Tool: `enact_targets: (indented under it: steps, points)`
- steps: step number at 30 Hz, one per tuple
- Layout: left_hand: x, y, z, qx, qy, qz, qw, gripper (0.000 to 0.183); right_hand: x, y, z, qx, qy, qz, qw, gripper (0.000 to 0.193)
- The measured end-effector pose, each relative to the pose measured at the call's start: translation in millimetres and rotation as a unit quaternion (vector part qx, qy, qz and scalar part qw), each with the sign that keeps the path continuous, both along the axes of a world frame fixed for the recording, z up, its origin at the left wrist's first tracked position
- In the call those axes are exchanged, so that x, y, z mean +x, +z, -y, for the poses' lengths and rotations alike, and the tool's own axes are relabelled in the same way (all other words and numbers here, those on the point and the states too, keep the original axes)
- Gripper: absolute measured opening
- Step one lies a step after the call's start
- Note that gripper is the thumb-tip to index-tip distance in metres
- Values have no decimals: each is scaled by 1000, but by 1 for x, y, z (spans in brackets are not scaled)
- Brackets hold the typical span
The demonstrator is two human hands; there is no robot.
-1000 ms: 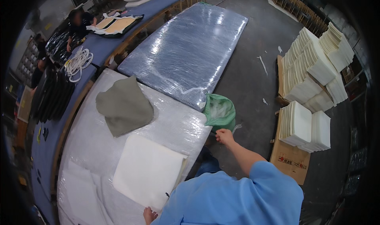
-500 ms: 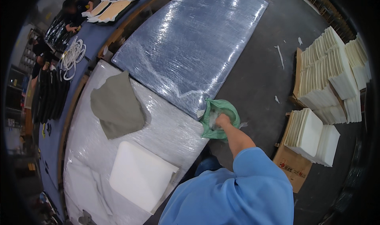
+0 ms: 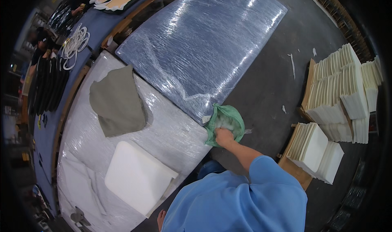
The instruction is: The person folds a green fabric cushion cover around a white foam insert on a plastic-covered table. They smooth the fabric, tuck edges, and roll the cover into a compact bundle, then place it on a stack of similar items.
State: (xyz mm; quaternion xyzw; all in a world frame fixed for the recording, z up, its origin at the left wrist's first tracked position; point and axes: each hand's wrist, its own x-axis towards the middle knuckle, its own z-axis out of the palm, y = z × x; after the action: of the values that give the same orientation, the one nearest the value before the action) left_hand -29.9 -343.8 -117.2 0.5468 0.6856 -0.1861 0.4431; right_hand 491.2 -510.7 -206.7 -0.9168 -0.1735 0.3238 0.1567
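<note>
My right hand (image 3: 223, 138) reaches into the mouth of a green bag (image 3: 241, 119) at the corner of the wrapped surfaces. White fluffy filling (image 3: 228, 123) shows inside the bag. The fingers of that hand are closed near the bag's near rim; what they hold is hidden. Only a small part of my left hand (image 3: 161, 219) shows at the lower edge, beside my blue shirt, and its grip is not clear. Left of it lies a white foam pad (image 3: 136, 175) on a plastic-wrapped pale surface (image 3: 179, 136). A grey-green piece of fabric (image 3: 118, 99) lies farther back on that surface.
A blue plastic-wrapped slab (image 3: 200, 40) adjoins the pale surface. Stacks of white foam pads (image 3: 335, 91) stand on the right, by cardboard (image 3: 292, 168). A blue bench (image 3: 96, 30) with coiled white cord (image 3: 75, 44) runs along the left. People work beyond it.
My right hand has drawn back from the bag's middle toward its near-left rim, showing more filling. Part of my left hand has come into view. The view has shifted slightly.
</note>
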Motion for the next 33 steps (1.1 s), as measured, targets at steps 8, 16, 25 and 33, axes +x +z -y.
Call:
enact_targets:
  steps: [8,16,25,33]
  points:
    - [-1,4,21,-37,57,25,997,49,48,-20,33,-156,-26,7,987,32]
    - [7,-6,26,-24,38,16,999,48,71,19,41,222,-261,-242,908,30]
    - [6,-24,9,-28,39,66,997,48,70,41,39,15,10,70,997,33]
    - [-13,7,-6,-27,72,121,990,49,38,-23,1,-73,-12,-52,996,49]
